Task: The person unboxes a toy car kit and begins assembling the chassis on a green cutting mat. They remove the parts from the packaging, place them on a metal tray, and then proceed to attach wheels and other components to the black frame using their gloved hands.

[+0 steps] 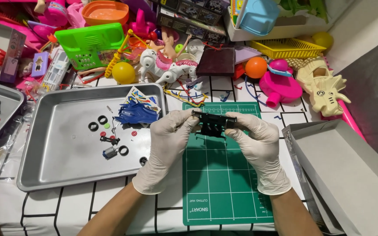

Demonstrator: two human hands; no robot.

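A white table with a black grid fills the view, its far half buried in bright toys, and a green cutting mat lies in the middle of it. Above the mat, both gloved hands are up off the surface: the left hand and the right hand each pinch one end of a black chassis, fingers curled and closed on it, held level between them. It looks bare, with no wheels and no shell on it that I can see, so by my reading the toy car is stripped down and its pieces sit apart. Those pieces lie in the metal tray just left of the hands: one blue shell with a sticker sheet tucked behind it, four black tyres scattered about, one small motor, a few red and green bits too small to count surely. A second tray at the left edge holds a couple of black parts. One open grey box sits to the right. Farther back I count one yellow ball, one orange ball, one green toy radio, one yellow basket and one cream dinosaur.
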